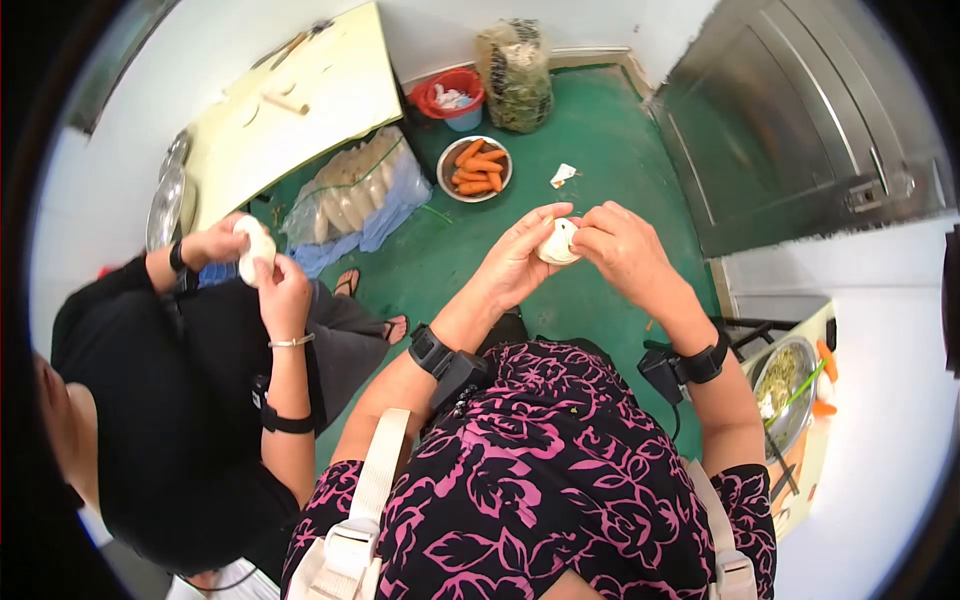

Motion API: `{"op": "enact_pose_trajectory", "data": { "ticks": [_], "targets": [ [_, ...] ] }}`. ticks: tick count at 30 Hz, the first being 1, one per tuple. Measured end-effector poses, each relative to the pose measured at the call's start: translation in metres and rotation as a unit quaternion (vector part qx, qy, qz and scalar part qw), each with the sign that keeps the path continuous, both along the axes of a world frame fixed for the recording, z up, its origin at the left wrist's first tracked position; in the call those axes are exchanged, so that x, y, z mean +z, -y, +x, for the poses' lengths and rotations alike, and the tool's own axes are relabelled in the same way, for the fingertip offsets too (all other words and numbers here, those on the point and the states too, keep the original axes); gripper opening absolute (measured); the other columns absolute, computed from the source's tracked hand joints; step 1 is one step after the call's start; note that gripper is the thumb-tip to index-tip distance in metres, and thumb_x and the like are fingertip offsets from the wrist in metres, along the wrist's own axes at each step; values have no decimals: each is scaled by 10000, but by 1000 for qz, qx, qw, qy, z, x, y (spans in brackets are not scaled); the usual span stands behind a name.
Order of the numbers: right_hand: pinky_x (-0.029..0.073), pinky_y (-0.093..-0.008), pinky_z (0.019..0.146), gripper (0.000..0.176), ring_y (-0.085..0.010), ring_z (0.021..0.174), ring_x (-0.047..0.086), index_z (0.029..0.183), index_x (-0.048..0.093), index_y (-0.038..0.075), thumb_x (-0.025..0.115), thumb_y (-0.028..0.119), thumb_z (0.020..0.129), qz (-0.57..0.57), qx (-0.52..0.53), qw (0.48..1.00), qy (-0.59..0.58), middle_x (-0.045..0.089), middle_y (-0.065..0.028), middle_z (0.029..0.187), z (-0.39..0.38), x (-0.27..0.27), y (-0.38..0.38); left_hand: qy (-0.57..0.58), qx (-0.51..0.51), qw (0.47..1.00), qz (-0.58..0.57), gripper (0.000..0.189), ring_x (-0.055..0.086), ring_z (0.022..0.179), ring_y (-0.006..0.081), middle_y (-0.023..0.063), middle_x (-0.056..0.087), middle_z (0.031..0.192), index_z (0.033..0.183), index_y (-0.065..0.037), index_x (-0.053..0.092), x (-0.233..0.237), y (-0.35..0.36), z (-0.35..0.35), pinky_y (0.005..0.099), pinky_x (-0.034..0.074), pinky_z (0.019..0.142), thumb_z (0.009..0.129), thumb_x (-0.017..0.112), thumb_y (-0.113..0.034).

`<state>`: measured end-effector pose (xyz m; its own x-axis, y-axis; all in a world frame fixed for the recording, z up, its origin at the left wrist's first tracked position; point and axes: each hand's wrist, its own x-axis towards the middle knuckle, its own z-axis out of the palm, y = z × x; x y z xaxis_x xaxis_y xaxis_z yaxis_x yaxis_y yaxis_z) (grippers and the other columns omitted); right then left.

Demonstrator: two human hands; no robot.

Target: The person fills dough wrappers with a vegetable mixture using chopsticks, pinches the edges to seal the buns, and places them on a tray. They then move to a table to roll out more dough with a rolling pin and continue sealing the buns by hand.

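Observation:
A round, pale piece of dough with a small dark opening on top (558,243) is held up in front of the body, above the green floor. My left hand (520,254) wraps round its left side, with the thumb and fingers against it. At its right edge, my right hand (625,252) has its fingertips pressed together. Its other fingers are bent, and the fingertips partly hide that edge. Black straps with small boxes sit on both of my wrists.
A co-worker in black at the left holds white dough (256,250). Beyond are a pale table (340,75), a bowl of carrots (478,198), a red basin (465,82) and bagged vegetables (515,80). At right, a metal bowl of filling (786,380) stands near a metal door (790,130).

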<state>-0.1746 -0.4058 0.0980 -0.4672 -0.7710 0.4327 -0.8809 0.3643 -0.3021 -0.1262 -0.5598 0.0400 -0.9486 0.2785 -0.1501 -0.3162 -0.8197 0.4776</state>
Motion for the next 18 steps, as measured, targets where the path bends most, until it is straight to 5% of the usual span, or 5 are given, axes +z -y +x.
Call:
{"op": "enact_pose_trajectory", "data": {
  "ticks": [3, 12, 18],
  "targets": [
    [422, -320, 573, 61, -209, 654, 496, 661, 512, 51, 569, 70, 670, 88, 94, 992, -15, 511, -50, 725, -9, 14, 22, 12, 0, 1000, -26, 295, 548, 902, 157, 77, 530, 1023, 1117, -43, 458, -1, 23, 8, 324, 483, 777, 883, 438, -221],
    [424, -323, 557, 98, -217, 617, 484, 703, 513, 59, 589, 70, 643, 42, 162, 986, 11, 477, -57, 667, -13, 11, 66, 30, 5, 997, -66, 297, 573, 862, 165, 72, 551, 970, 1084, -49, 480, 3, 65, 12, 307, 511, 724, 890, 421, -266],
    [422, -295, 582, 132, -186, 740, 505, 717, 513, 43, 564, 106, 614, 150, 259, 949, -97, 500, -45, 774, -25, 10, 88, 95, -64, 984, -139, 361, 606, 783, 204, 101, 576, 917, 1075, -42, 464, 9, 85, 4, 289, 537, 622, 888, 391, -342]
  ]
}}
